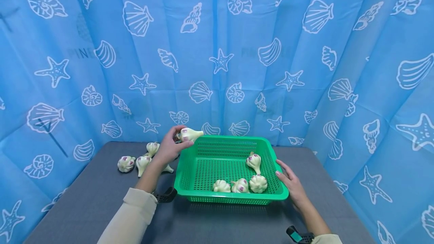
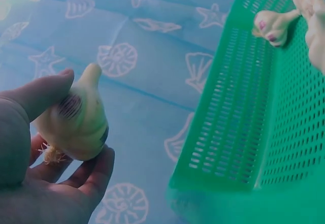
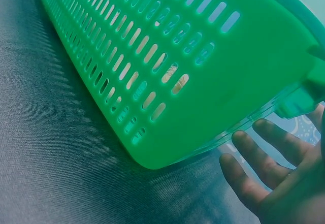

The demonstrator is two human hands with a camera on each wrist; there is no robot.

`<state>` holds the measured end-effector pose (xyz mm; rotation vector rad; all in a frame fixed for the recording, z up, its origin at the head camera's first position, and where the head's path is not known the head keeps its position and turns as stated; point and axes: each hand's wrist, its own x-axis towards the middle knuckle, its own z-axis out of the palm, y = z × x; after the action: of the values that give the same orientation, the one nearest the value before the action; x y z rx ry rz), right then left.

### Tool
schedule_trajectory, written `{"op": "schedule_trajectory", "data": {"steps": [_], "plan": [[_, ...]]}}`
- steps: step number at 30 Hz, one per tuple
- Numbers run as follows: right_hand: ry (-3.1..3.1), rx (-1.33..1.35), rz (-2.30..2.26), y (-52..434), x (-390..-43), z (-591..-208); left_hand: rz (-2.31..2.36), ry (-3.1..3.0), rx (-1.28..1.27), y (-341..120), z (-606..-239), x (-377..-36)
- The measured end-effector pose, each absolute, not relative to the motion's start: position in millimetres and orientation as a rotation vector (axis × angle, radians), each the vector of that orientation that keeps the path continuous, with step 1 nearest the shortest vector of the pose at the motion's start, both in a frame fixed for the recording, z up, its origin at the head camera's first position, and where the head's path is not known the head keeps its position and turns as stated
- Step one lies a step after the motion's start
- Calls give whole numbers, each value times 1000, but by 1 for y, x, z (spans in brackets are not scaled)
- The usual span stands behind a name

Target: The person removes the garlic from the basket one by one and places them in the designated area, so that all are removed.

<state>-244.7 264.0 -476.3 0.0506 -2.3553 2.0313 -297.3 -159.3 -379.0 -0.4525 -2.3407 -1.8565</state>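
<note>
Head view, largest first: blue shell-print curtain (image 1: pixel 217 48) filling the scene from 9 through 12 to 3 o'clock; grey table (image 1: pixel 84 202) below it; green basket (image 1: pixel 207 161) at centre, perforated walls and floor, four garlic bulbs inside toward 5 o'clock. Loose bulbs (image 1: pixel 126 163) clustered on the table at the basket's 9 o'clock.

Left hand (image 1: pixel 169 148) raised at the basket's 10 o'clock corner, thumb and fingers curled round one garlic (image 1: pixel 189 134), stem tip aimed toward 3 o'clock over the rim. Left wrist view: same garlic (image 2: pixel 76 120) cradled between thumb above and fingers below, root tuft toward the palm, basket wall at 3 o'clock.

Right hand (image 1: pixel 291 183) flat against the basket's 3 o'clock side, fingers straight, gripping nothing; right wrist view shows fingers (image 3: pixel 264 155) spread just under the rim, touching or nearly so, cannot tell which.

Handling, as judged: garlic likely light and fairly firm, papery skin perhaps prone to flaking, rounded body apt to roll when set down. Best held round the fat middle, as now, not by the thin stem. Basket likely light, stiff plastic, easily slid on the table; bracing at the rim or wall seems sound.
</note>
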Motion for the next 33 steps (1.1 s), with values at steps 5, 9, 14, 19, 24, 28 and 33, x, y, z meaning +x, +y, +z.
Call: {"op": "schedule_trajectory", "data": {"steps": [5, 9, 14, 19, 24, 28, 33], "plan": [[-2368, 43, 2015, 265, -245, -476, -1887, -2274, -366, -174, -386, -285], [-2374, 35, 2018, 264, -245, -476, -1865, -2243, -284, -186, -394, -277], [-2383, 29, 2013, 264, -245, -475, -1821, -2229, -192, -203, -407, -267], [-2373, 41, 2020, 264, -245, -475, -1805, -2214, -79, -215, -428, -257], [-2369, 30, 2042, 264, -244, -475, -1808, -2221, -6, -226, -449, -247], [-2358, 43, 2057, 264, -244, -475, -1785, -2264, 38, -233, -463, -243], [-2341, 80, 2073, 264, -244, -476, -1750, -2331, 72, -239, -478, -239]]}}
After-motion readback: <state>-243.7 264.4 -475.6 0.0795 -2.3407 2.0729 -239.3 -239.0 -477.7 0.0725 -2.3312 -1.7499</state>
